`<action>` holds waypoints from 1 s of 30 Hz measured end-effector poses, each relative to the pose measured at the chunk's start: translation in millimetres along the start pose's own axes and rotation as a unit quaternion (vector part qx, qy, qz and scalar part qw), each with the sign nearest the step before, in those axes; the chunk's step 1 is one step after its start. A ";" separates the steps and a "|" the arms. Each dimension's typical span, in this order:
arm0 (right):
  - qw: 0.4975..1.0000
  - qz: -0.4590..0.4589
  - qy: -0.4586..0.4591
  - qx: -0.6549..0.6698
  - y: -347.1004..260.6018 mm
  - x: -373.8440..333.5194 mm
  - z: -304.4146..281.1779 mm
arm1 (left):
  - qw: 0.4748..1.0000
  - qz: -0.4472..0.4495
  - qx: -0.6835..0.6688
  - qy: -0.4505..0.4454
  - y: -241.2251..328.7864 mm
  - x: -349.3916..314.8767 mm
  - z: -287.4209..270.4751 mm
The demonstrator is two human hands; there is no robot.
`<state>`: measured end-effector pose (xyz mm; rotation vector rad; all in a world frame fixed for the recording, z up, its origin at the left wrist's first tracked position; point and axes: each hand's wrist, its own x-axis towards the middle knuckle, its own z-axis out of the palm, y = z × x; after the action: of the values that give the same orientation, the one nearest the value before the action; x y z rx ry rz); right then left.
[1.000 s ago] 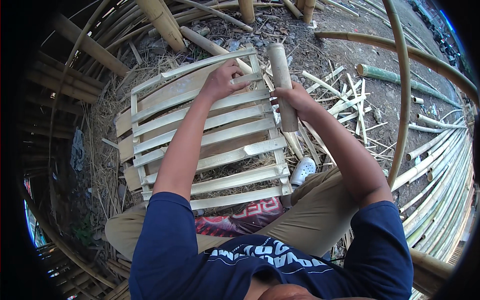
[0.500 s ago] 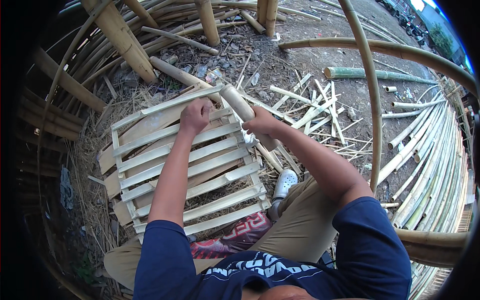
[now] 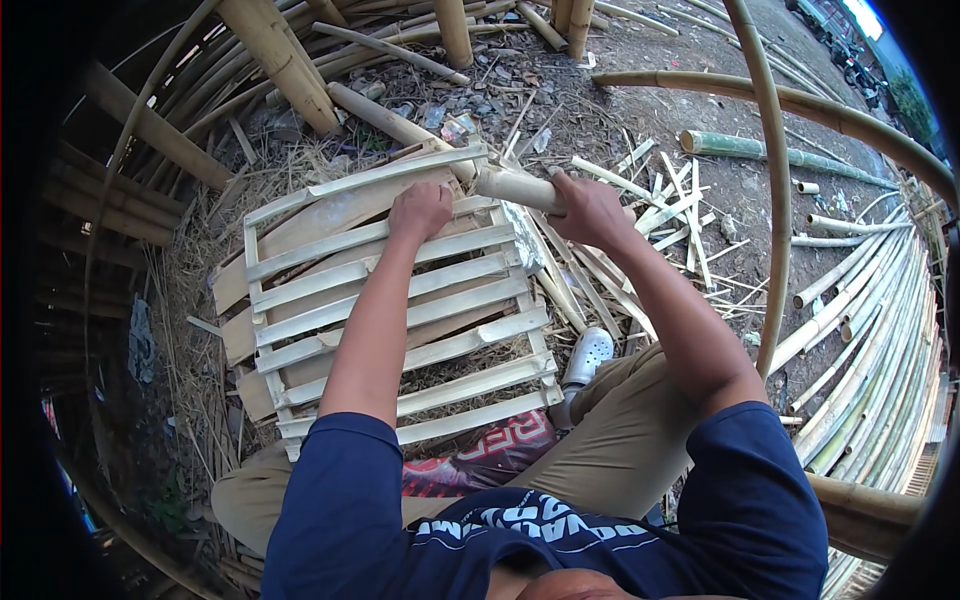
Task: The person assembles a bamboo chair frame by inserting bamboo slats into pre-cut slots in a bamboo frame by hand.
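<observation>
A slatted bamboo frame (image 3: pixel 385 318), pale strips laid across side rails, lies in front of my crossed legs. My left hand (image 3: pixel 422 210) is closed over the second slat from the far side (image 3: pixel 325 247), its fingertips partly hidden. In my right hand (image 3: pixel 590 208) is a short, thick bamboo club (image 3: pixel 518 190), gripped near its right end. The club lies nearly level, its free end pointing left near the frame's far right corner. Whether it touches a slat I cannot tell. Broad flat boards (image 3: pixel 238 335) lie beneath the frame.
Split bamboo offcuts (image 3: pixel 685 205) are scattered beyond my right hand. Long bamboo poles (image 3: pixel 870 370) are stacked at the right. An upright curved pole (image 3: pixel 775 200) stands beside my right arm. Thick bamboo posts (image 3: pixel 280 65) rise at the far left. My clog (image 3: pixel 590 350) is near the frame.
The club has swung from a slant to nearly level, with my right hand moving outward and farther away. My left hand stays on the slat. The whole view has shifted slightly.
</observation>
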<state>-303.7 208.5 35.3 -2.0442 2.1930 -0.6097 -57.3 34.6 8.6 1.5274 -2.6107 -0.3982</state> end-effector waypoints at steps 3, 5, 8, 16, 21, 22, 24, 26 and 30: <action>0.999 -0.027 -0.011 -0.031 -2.8 3.5 3.0 | 1.000 -0.018 -0.022 0.009 -4.8 -1.7 2.6; 0.995 -0.029 -0.043 -0.089 -2.9 5.6 4.3 | 0.999 -0.023 -0.027 -0.008 -4.4 0.2 2.8; 0.998 0.014 0.032 -0.047 -1.4 2.4 8.0 | 0.999 -0.021 -0.039 -0.015 -4.3 2.1 4.9; 0.998 0.030 0.027 -0.050 -4.4 0.1 16.9 | 0.999 -0.015 -0.036 -0.031 -9.0 6.4 8.6; 0.996 -0.015 -0.019 -0.089 0.4 2.4 16.9 | 0.999 -0.020 -0.028 -0.042 -2.2 3.5 2.5; 0.998 0.011 0.008 -0.064 -0.6 0.1 22.1 | 0.999 -0.020 -0.027 -0.040 1.0 1.4 0.6; 0.999 0.023 0.022 -0.038 -11.9 0.3 18.5 | 0.998 -0.008 -0.016 -0.054 2.1 -3.2 -3.9; 0.999 -0.015 0.024 -0.018 -12.4 0.5 7.4 | 0.997 -0.005 -0.010 -0.074 6.1 -4.3 -10.8; 0.995 0.053 -0.043 -0.072 -9.5 3.2 11.8 | 0.996 0.002 -0.006 -0.087 5.6 -3.9 -12.0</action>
<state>-291.2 202.5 28.4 -1.9628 2.3391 -0.3559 -57.6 38.4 21.8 1.5500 -2.7332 -0.5689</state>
